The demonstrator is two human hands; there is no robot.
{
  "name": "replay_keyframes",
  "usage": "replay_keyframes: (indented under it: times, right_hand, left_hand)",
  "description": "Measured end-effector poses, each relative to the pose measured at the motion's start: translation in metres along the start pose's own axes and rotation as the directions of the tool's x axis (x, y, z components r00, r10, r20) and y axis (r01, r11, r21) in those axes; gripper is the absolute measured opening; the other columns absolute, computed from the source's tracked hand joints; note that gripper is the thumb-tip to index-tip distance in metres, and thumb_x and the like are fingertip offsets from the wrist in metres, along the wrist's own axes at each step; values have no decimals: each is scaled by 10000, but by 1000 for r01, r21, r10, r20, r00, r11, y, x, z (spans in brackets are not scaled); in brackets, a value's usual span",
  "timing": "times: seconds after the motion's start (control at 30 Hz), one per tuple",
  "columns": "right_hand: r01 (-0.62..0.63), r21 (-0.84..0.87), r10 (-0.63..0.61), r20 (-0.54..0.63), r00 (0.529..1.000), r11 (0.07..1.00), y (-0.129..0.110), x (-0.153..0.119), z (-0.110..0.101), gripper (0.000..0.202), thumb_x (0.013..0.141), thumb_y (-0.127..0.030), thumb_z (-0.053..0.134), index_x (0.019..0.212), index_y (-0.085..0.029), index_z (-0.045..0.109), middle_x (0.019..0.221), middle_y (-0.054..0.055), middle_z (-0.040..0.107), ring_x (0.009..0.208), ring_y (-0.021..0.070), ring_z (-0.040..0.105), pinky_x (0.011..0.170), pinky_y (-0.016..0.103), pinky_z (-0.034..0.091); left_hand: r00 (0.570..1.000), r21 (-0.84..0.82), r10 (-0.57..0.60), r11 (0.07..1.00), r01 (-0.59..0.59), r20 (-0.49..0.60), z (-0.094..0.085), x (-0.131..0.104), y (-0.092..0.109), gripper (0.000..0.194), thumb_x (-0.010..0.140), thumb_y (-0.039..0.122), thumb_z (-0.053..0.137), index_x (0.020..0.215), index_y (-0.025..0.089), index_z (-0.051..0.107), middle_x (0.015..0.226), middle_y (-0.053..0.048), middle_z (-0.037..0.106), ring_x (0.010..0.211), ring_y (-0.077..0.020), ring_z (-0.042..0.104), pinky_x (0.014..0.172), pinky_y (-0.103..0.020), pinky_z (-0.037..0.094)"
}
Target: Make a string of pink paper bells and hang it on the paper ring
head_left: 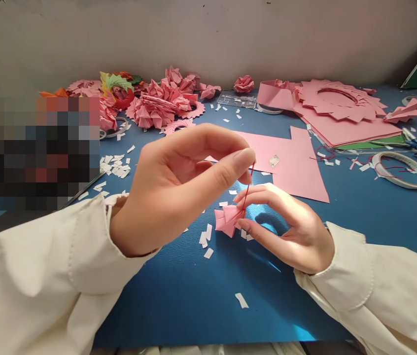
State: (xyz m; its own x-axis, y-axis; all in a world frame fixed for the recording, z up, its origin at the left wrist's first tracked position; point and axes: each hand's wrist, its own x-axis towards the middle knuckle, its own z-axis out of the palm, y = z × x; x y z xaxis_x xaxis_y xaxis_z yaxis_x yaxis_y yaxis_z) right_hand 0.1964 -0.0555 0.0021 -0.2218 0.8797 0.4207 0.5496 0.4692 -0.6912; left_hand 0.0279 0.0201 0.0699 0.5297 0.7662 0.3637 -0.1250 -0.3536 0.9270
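Between thumb and fingers, my left hand (190, 182) pinches the upper end of a thin red string (249, 182), raised above the table. The string runs taut down to a small folded pink paper piece (226, 220). My right hand (286, 222) is lower and to the right, its thumb and fingertips closed on the right edge of that folded paper where the string meets it. Whether the string is tied to the paper or only passes through it, I cannot tell. A cut sheet of pink paper (297, 167) lies flat just beyond both hands.
White paper strips (116, 166) are scattered over the blue table (267, 305). Folded pink paper flowers (156, 101) are heaped along the wall. At right are a roll of tape (400, 170) and a large pink pleated ring (341, 101) on stacked sheets. A blurred-out patch covers the left side.
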Motion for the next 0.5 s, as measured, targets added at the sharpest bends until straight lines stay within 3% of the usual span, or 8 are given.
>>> replay_keyframes:
  times: [0.13,0.23,0.37,0.5]
  right_hand:
    - [-153,53,153,0,988,987,-5,2,0,65,816,-193,569,876,-210,549,906,47,651,851,179,619,700,297,523]
    - [-299,181,292,63,954,937,-8,4,-1,50,824,-238,565,844,-195,580,818,32,678,734,150,639,676,271,527]
    - [-427,390,394,165,904,816,-7,7,0,117,824,-285,564,838,-169,566,760,49,684,635,137,633,579,250,530]
    - [-457,480,436,164,885,749,-5,8,0,133,813,-299,587,823,-168,567,722,37,676,640,132,640,572,231,526]
  left_hand:
    - [999,-70,-30,997,32,27,0,2,-1,115,818,90,572,773,167,645,730,41,622,664,-53,583,582,-165,480]
    - [992,-112,-104,987,111,70,-4,6,-7,122,830,104,566,765,173,643,705,42,622,658,-47,577,552,-153,442]
    - [966,-110,-256,962,252,-25,-13,17,-25,72,808,181,617,743,166,646,669,26,627,638,-55,551,538,-161,401]
    - [930,-89,-362,930,356,-59,-20,25,-44,91,775,206,632,704,150,640,666,3,605,650,-84,538,518,-190,367]
